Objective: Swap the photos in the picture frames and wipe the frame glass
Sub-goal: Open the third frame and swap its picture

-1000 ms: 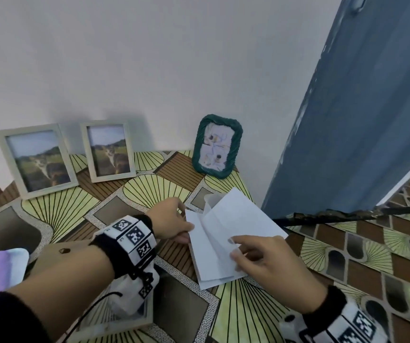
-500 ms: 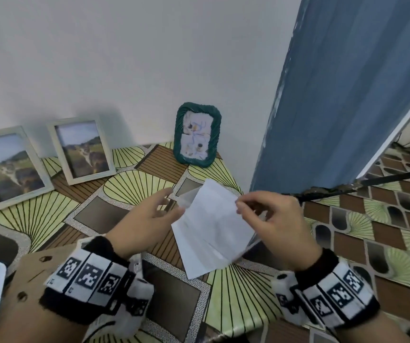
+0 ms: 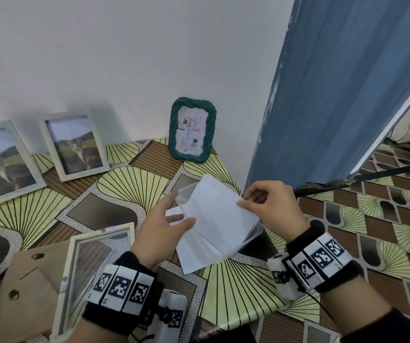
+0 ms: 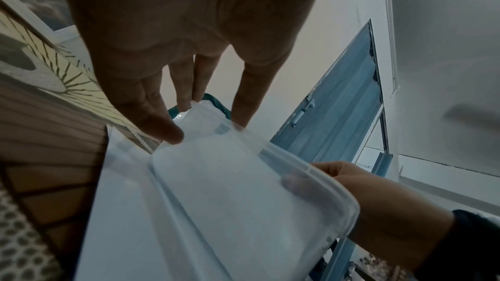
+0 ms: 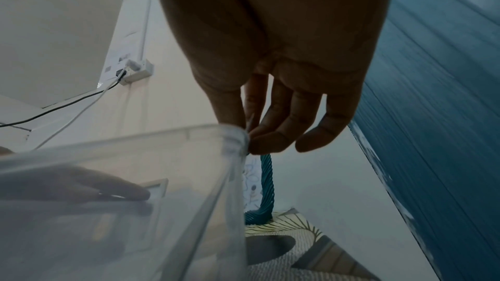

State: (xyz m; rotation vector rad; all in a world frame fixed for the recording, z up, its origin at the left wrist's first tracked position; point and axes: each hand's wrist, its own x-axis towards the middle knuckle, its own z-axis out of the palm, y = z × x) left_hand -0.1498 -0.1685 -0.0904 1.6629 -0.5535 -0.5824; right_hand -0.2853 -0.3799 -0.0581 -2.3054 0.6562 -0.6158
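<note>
- Head view: the right hand (image 3: 270, 209) pinches the right edge of a clear plastic sheet (image 3: 220, 219) topped with white paper, raised off the table (image 3: 134, 184). The left hand (image 3: 164, 229) lies flat-fingered against its left edge, gripping nothing. The sheet's long axis runs from near-left to far-right, and the emptied pale frame (image 3: 92, 276) lies down-left, nearer the left hand
- Left wrist view: straight fingers (image 4: 162, 123) touch the sheet's rim (image 4: 311, 170)
- Right wrist view: thumb and fingers (image 5: 270, 136) nip the sheet's corner (image 5: 238, 134), with the green frame (image 5: 266, 189) standing beyond
</note>
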